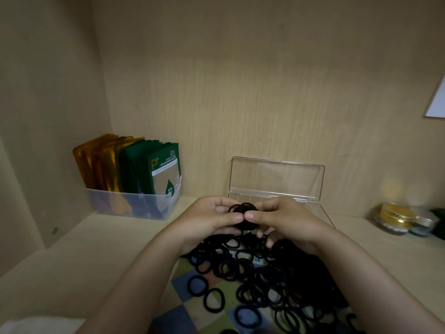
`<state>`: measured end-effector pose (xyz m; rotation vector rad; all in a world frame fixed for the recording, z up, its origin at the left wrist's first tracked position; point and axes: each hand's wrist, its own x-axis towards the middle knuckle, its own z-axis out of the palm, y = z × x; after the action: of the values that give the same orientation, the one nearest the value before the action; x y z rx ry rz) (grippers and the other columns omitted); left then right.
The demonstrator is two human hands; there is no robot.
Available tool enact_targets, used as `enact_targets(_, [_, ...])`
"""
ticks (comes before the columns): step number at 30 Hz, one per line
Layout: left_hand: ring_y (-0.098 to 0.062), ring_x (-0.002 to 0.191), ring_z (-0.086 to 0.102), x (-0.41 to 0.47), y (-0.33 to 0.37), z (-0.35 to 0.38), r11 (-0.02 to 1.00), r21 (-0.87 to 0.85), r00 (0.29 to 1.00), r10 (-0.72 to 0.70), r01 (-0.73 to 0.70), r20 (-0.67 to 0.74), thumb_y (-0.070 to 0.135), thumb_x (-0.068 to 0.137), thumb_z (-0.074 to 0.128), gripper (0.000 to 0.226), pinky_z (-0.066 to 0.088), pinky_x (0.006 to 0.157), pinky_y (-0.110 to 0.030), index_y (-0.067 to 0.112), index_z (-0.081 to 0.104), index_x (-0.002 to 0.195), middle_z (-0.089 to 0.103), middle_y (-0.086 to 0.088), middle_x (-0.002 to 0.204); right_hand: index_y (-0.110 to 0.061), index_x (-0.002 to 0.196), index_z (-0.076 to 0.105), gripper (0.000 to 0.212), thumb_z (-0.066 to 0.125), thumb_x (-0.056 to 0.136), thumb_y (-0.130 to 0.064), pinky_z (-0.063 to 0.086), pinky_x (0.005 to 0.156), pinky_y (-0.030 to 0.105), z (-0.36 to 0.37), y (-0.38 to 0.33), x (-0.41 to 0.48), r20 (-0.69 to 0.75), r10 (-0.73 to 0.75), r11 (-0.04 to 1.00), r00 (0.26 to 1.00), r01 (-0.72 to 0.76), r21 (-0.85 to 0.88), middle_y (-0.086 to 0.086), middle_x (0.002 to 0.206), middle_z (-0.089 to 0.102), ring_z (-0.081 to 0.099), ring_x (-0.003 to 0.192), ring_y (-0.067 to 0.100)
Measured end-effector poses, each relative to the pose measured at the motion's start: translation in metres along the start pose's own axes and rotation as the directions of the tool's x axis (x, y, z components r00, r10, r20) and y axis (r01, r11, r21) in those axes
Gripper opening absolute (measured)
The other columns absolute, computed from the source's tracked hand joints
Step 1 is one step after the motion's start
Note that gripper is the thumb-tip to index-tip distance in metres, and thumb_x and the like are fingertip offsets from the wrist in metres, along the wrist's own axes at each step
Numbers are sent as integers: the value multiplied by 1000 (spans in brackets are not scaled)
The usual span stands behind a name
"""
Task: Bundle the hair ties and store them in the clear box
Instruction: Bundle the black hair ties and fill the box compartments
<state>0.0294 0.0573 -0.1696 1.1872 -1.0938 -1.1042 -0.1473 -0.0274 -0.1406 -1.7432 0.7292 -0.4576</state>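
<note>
Hair ties (260, 273) lie heaped near the shelf's front edge. The left hand (207, 220) and right hand (286, 220) pinch a small bundle (243, 213) above them. Better keep the loops aligned and tight before moving to the open box (277, 177) by the back edge.

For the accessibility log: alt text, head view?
The left hand and right hand pinch a stack of black hair ties above a loose pile on a checkered cloth. Open clear box behind, lid upright; bin of green and gold sachets at left.

Hair-tie bundle (243, 214) between both hands, above loose pile (265, 280)
</note>
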Motion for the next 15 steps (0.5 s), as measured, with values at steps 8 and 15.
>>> enact_targets(8, [-22, 104, 72, -1, -1, -2, 999, 17, 999, 45, -46, 19, 10, 89, 70, 33, 60, 84, -31, 15, 69, 122, 74, -8, 114, -7, 97, 77, 16, 72, 87, -19, 61, 65, 29, 3, 4, 2, -7, 70, 984, 998, -68, 168, 11, 87, 76, 70, 76, 19])
enact_targets(15, [4, 98, 59, 15, -18, -13, 793, 584, 827, 440, -173, -351, 22, 97, 57, 22, 48, 82, -13, 31, 68, 114, 66, 15, 109, -3, 98, 70, 18, 70, 92, -20, 49, 45, 26, -4, -5, 19, -344, 51, 994, 938, -82, -74, 13, 84, 75, 68, 61, 18])
